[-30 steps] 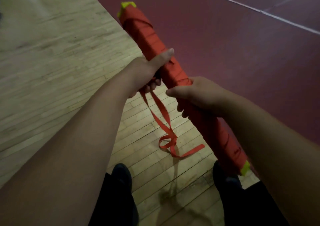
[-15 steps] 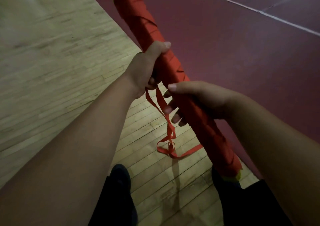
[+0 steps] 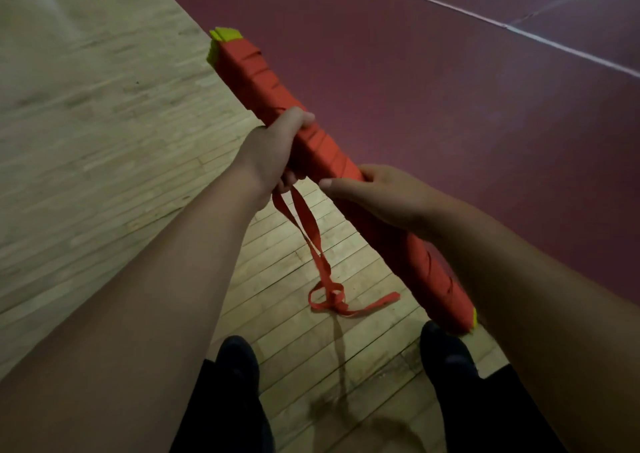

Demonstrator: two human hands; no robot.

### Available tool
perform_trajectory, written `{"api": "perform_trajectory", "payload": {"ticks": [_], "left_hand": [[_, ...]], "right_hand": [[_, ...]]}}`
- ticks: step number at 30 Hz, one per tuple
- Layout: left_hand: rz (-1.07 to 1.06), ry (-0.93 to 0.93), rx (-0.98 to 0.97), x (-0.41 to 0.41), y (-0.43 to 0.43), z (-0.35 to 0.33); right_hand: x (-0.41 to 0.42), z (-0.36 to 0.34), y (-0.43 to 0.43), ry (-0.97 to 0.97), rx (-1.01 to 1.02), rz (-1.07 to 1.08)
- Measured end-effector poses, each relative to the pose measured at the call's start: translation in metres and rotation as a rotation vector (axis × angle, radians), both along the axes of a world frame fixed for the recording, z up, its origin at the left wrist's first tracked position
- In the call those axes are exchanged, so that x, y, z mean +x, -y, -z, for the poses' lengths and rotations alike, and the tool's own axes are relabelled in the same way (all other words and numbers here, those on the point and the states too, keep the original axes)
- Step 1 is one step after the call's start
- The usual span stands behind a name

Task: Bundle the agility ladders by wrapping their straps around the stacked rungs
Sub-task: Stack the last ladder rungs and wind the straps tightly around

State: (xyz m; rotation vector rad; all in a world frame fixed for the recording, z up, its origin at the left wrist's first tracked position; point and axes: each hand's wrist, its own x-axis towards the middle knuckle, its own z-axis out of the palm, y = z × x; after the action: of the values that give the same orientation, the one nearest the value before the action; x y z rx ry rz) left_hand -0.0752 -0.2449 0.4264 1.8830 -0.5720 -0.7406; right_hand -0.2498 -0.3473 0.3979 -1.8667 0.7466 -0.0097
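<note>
Bundle [image 3: 330,149] slantwise | left hand [image 3: 273,151] grips middle | right hand [image 3: 375,192] grips just below | strap [image 3: 312,234] dangles between hands

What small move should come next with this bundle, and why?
Probably wind the loose strap tail once more around the bundle: the left hand and right hand both grip it, while the tail hangs unwrapped down to the wooden floor.

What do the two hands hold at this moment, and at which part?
Both hold the wrapped ladder bundle. The left hand grips around its middle, where the loose strap hangs out below; the right hand grips it beside, toward the near end.
</note>
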Motion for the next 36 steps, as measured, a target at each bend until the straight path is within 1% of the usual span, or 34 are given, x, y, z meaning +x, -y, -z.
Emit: {"api": "perform_trajectory", "payload": {"ticks": [2, 4, 5, 6, 7, 8, 9, 11, 12, 13, 15, 17, 18, 19, 21, 23, 24, 26, 27, 28, 29, 31, 34, 35, 36], "left_hand": [[0.061, -0.048, -0.138, -0.001, -0.001, 0.000], [0.125, -0.131, -0.266, -0.005, 0.001, 0.000], [0.156, -0.154, -0.284, -0.008, 0.001, -0.001], [0.180, -0.138, -0.264, -0.008, 0.001, -0.002], [0.192, -0.084, -0.214, -0.008, 0.001, -0.004], [0.187, 0.003, -0.148, -0.006, 0.000, -0.005], [0.166, 0.112, -0.068, -0.004, -0.002, -0.006], [0.107, 0.311, 0.093, -0.002, -0.004, -0.006], [0.097, 0.332, 0.147, -0.004, -0.004, -0.004], [0.101, 0.305, 0.189, -0.008, -0.004, -0.002], [0.094, 0.207, 0.256, -0.015, -0.001, 0.004], [0.054, 0.070, 0.255, -0.016, 0.003, 0.008], [0.038, 0.016, 0.235, -0.014, 0.003, 0.008], [0.042, -0.001, 0.211, -0.012, 0.003, 0.006], [0.099, 0.031, 0.136, -0.006, 0.001, 0.002], [0.192, 0.038, 0.002, -0.004, -0.002, -0.002], [0.241, 0.017, -0.069, -0.004, -0.002, -0.005], [0.318, -0.041, -0.161, -0.006, -0.003, -0.010], [0.329, -0.044, -0.160, -0.007, -0.003, -0.012], [0.315, -0.012, -0.125, -0.007, -0.003, -0.013], [0.281, 0.046, -0.061, -0.006, -0.004, -0.014], [0.185, 0.122, 0.081, -0.003, -0.005, -0.013], [0.120, 0.054, 0.193, -0.005, -0.005, -0.005], [0.110, 0.046, 0.202, -0.007, -0.004, -0.002], [0.100, 0.048, 0.190, -0.009, -0.002, 0.000]], "right_hand": [[-0.004, -0.012, 0.002, 0.072, 0.233, -0.064], [-0.008, -0.019, 0.000, 0.092, 0.495, -0.182], [-0.009, -0.021, -0.003, 0.102, 0.606, -0.232], [-0.009, -0.021, -0.004, 0.117, 0.684, -0.255], [-0.009, -0.020, -0.005, 0.130, 0.711, -0.250], [-0.008, -0.018, -0.005, 0.133, 0.686, -0.216], [-0.006, -0.016, -0.005, 0.122, 0.606, -0.155], [-0.001, -0.008, -0.006, 0.058, 0.298, -0.012], [0.002, -0.002, -0.007, 0.016, 0.119, 0.041], [0.004, 0.005, -0.010, -0.024, -0.037, 0.077], [0.007, 0.021, -0.014, -0.086, -0.240, 0.102], [0.009, 0.031, -0.013, -0.120, -0.313, 0.088], [0.008, 0.030, -0.010, -0.125, -0.309, 0.069], [0.007, 0.026, -0.006, -0.122, -0.275, 0.045], [0.003, 0.010, 0.002, -0.069, -0.121, -0.008], [-0.004, -0.004, 0.005, 0.049, 0.118, -0.066], [-0.007, -0.008, 0.006, 0.113, 0.269, -0.098], [-0.011, -0.014, 0.003, 0.171, 0.552, -0.170], [-0.011, -0.018, 0.001, 0.167, 0.614, -0.194], [-0.010, -0.020, -0.002, 0.149, 0.607, -0.188], [-0.007, -0.020, -0.004, 0.123, 0.543, -0.144], [0.000, -0.016, -0.009, 0.062, 0.281, -0.023], [0.008, 0.007, -0.013, -0.051, -0.233, 0.062], [0.009, 0.014, -0.013, -0.077, -0.341, 0.070], [0.009, 0.019, -0.011, -0.082, -0.384, 0.074]]}}
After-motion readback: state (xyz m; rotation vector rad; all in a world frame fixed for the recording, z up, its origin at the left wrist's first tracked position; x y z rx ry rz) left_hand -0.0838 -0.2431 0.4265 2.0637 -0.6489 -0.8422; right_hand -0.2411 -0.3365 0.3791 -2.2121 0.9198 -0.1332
